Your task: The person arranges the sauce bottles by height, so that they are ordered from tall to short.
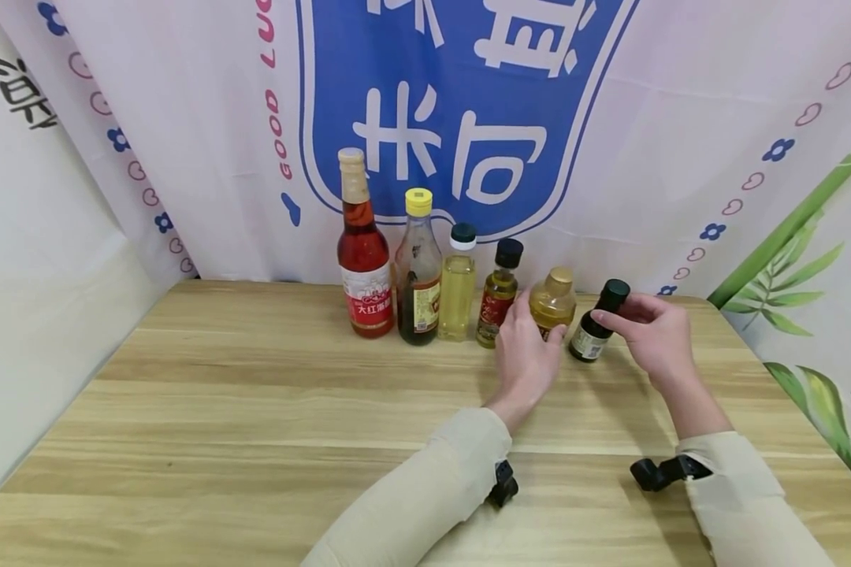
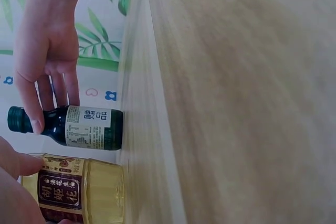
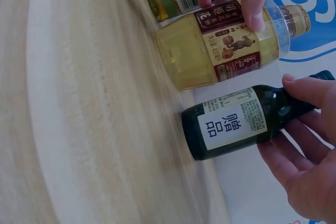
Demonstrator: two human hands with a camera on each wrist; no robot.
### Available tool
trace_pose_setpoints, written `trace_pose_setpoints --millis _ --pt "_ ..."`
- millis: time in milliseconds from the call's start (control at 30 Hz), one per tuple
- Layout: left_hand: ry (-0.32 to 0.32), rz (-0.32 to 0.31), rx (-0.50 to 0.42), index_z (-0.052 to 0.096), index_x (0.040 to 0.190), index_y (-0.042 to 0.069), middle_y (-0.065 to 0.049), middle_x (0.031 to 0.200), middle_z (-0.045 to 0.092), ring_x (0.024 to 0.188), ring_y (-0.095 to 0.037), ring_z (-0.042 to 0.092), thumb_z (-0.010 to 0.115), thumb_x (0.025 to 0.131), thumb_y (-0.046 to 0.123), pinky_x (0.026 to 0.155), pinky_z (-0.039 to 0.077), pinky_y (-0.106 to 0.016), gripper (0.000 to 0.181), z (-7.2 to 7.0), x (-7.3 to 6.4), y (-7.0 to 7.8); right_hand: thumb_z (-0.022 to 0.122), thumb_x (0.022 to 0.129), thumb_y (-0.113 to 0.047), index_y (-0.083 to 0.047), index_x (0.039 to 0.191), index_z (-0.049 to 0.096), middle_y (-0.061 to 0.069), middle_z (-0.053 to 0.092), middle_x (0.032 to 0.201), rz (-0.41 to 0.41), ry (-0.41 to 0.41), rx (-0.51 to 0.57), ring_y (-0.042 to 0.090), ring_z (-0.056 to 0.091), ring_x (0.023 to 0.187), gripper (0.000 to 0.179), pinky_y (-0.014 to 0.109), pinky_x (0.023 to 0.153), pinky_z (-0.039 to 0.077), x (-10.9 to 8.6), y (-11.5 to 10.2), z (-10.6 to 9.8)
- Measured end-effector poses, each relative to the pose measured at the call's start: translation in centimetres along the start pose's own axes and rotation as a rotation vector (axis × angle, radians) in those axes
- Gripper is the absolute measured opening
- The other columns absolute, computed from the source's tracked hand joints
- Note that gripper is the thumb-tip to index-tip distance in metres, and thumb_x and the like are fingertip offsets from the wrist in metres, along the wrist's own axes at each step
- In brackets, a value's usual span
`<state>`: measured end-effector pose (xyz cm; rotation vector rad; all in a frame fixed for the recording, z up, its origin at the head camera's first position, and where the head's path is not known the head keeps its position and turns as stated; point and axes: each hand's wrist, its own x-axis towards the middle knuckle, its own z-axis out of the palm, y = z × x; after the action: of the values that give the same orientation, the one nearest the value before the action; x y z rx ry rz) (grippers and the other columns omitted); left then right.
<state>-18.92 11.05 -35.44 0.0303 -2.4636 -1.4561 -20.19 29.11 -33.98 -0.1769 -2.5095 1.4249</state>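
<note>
My right hand (image 1: 658, 337) pinches the neck of a small dark green bottle (image 3: 231, 121) with a green cap, between thumb and fingers. That bottle stands slightly tilted at the right end of a row, its base at the tabletop. My left hand (image 1: 526, 356) holds a clear bottle of yellow cooking oil (image 3: 184, 53) with a gold cap and a dark red label, thumb on one side and fingers on the other. Just left of it stands a slim oil bottle (image 1: 494, 307) with a black cap and red label, partly hidden by the left fingers.
Further left in the row are a pale oil bottle (image 1: 457, 295), a dark sauce bottle (image 1: 418, 303) with a yellow cap, and a tall red vinegar bottle (image 1: 366, 268). A printed cloth (image 1: 241, 197) hangs behind the wooden table (image 1: 255, 441).
</note>
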Motion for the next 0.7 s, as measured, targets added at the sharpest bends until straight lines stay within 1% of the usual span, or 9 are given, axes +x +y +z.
trace_pose_setpoints --millis 233,367,400,467,533,567,600,667,700 --pt "-0.005 -0.002 0.019 0.050 0.155 0.016 -0.009 0.149 0.065 0.126 -0.032 0.070 0.085 0.092 0.025 0.106 0.059 -0.046 0.072 0.0 -0.1 0.2 0.084 0.091 -0.040 -0.002 0.128 0.070 -0.029 0.063 0.089 0.014 0.014 -0.034 -0.007 0.063 0.088 0.055 0.007 0.075 0.053 -0.1 -0.1 0.0" --pt "0.007 0.014 0.012 0.053 0.153 0.015 -0.009 0.146 0.067 0.126 -0.032 0.071 0.084 0.093 0.024 0.107 0.059 -0.045 0.068 -0.2 -0.4 0.3 0.084 0.091 -0.042 -0.002 0.130 0.069 -0.028 0.063 0.091 0.012 0.002 -0.060 -0.008 0.063 0.088 0.058 0.006 0.076 0.053 -0.1 -0.1 -0.2" --pt "0.012 0.021 0.008 0.055 0.152 0.014 -0.009 0.144 0.069 0.125 -0.032 0.071 0.084 0.093 0.024 0.107 0.059 -0.045 0.067 -0.3 -0.6 0.3 0.084 0.091 -0.044 -0.003 0.132 0.069 -0.025 0.065 0.094 0.012 -0.008 -0.069 -0.009 0.062 0.089 0.060 0.006 0.076 0.053 -0.1 -0.1 -0.3" --pt "0.008 0.018 -0.009 0.056 0.151 0.015 -0.009 0.142 0.070 0.126 -0.032 0.070 0.083 0.093 0.023 0.109 0.058 -0.045 0.064 -1.0 -0.9 0.3 0.083 0.091 -0.046 -0.004 0.137 0.065 -0.012 0.071 0.107 0.009 -0.029 -0.083 -0.009 0.061 0.092 0.065 0.006 0.077 0.052 -0.2 -0.3 -0.6" --pt "0.006 0.034 -0.026 0.059 0.148 0.014 -0.009 0.138 0.072 0.125 -0.032 0.071 0.083 0.093 0.023 0.108 0.058 -0.045 0.060 -1.9 -1.2 0.3 0.082 0.092 -0.050 -0.007 0.146 0.060 0.003 0.072 0.124 0.003 -0.043 -0.094 0.002 0.067 0.104 0.073 0.005 0.079 0.051 -0.4 -0.5 -1.0" --pt "0.001 0.039 -0.033 0.060 0.147 0.015 -0.009 0.137 0.073 0.125 -0.032 0.071 0.082 0.094 0.023 0.109 0.058 -0.046 0.059 -2.4 -1.4 0.3 0.080 0.092 -0.052 -0.009 0.151 0.056 0.010 0.070 0.133 0.002 -0.044 -0.097 0.008 0.068 0.111 0.077 0.007 0.083 0.053 -0.5 -0.8 -1.2" --pt "-0.008 0.048 -0.038 0.061 0.147 0.015 -0.008 0.138 0.072 0.126 -0.031 0.070 0.081 0.095 0.023 0.109 0.057 -0.046 0.057 -3.1 -1.6 0.2 0.079 0.093 -0.054 -0.011 0.155 0.051 0.015 0.066 0.143 -0.001 -0.040 -0.097 0.015 0.067 0.120 0.081 0.011 0.090 0.055 -0.6 -1.1 -1.4" --pt "-0.035 0.083 -0.026 0.062 0.146 0.015 -0.008 0.139 0.072 0.128 -0.031 0.069 0.079 0.096 0.024 0.110 0.057 -0.046 0.054 -4.5 -1.8 0.1 0.076 0.094 -0.056 -0.014 0.161 0.044 0.017 0.058 0.155 -0.022 -0.019 -0.092 0.028 0.060 0.137 0.085 0.023 0.107 0.056 -0.9 -1.7 -1.9" --pt "-0.055 0.107 0.006 0.062 0.146 0.016 -0.007 0.141 0.071 0.129 -0.030 0.069 0.078 0.097 0.026 0.110 0.057 -0.046 0.053 -5.3 -1.9 0.1 0.075 0.095 -0.056 -0.015 0.163 0.042 0.016 0.056 0.158 -0.039 -0.007 -0.094 0.033 0.054 0.145 0.086 0.031 0.115 0.053 -1.1 -2.1 -2.1"
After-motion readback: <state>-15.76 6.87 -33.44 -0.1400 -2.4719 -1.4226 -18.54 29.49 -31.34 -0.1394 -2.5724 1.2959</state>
